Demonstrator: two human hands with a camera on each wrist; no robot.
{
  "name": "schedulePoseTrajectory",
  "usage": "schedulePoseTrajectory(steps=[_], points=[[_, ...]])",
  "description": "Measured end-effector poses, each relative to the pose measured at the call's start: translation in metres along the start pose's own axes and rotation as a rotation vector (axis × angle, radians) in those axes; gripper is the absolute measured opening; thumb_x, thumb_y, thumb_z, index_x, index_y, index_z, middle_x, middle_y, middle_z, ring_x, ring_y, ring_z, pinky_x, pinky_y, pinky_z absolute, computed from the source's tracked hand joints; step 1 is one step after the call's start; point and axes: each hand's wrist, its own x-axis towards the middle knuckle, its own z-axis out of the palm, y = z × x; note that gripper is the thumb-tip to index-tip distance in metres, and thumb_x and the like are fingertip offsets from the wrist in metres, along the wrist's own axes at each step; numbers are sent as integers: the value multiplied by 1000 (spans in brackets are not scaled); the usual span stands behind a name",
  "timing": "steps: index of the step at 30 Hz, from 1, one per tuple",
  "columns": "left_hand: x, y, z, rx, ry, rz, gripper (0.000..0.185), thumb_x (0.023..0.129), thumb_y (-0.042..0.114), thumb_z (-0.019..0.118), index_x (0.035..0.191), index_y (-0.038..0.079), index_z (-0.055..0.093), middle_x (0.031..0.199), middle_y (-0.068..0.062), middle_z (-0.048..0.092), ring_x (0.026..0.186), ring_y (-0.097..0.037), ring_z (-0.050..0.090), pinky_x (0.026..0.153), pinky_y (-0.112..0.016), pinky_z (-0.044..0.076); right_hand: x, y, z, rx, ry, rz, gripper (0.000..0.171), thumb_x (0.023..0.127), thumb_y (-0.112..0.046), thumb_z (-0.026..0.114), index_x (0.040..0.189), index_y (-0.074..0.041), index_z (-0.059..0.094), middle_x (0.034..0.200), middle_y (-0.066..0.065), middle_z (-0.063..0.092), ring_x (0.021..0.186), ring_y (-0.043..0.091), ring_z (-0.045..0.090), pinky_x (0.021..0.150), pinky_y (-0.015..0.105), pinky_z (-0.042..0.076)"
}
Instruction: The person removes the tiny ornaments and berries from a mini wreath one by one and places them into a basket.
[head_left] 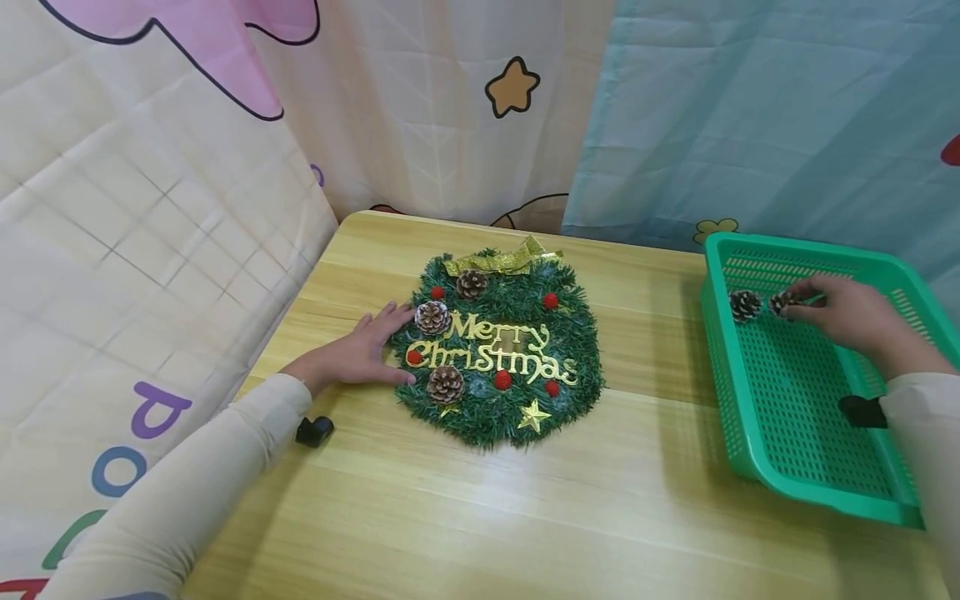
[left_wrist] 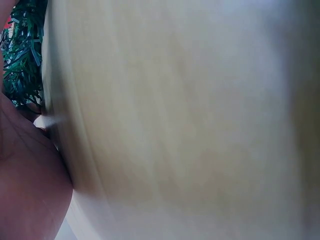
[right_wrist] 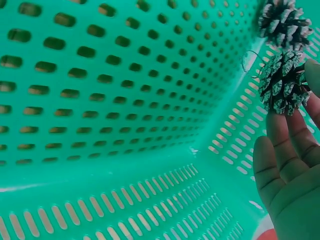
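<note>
Wreath (head_left: 501,302) shares wooden table (head_left: 600,500) with green basket (head_left: 787,417), lying mid-table, basket at right. Left hand (head_left: 367,350), fingers spread, rests at wreath's left edge. Right hand (head_left: 855,312) reaches into basket, thumb and fingertips pinching frosted pinecone (right_wrist: 282,85); second pinecone (head_left: 745,306) lies just beside it. Step in hand appears to be taking pinecone from basket; next move likely calls for steady pinch and lift clear of basket.
</note>
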Motion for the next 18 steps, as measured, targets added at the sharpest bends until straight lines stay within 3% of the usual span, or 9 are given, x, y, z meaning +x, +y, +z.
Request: schedulePoseTrajectory(steps=[9, 18], points=[[0, -3, 0, 5, 2, 7, 113, 80, 50, 79, 161, 11, 10, 167, -7, 0, 151, -28, -10, 116, -55, -10, 3, 8, 2, 14, -55, 2, 62, 105, -42, 44, 136, 12, 41, 133, 39, 40, 115, 59, 41, 81, 67, 40], [1, -3, 0, -1, -4, -2, 114, 79, 50, 81, 161, 11, 10, 167, -6, 0, 151, -28, -10, 116, -55, -10, 7, 10, 7, 18, -36, -5, 60, 105, -39, 46, 134, 14, 42, 131, 40, 42, 114, 59, 43, 80, 66, 42]])
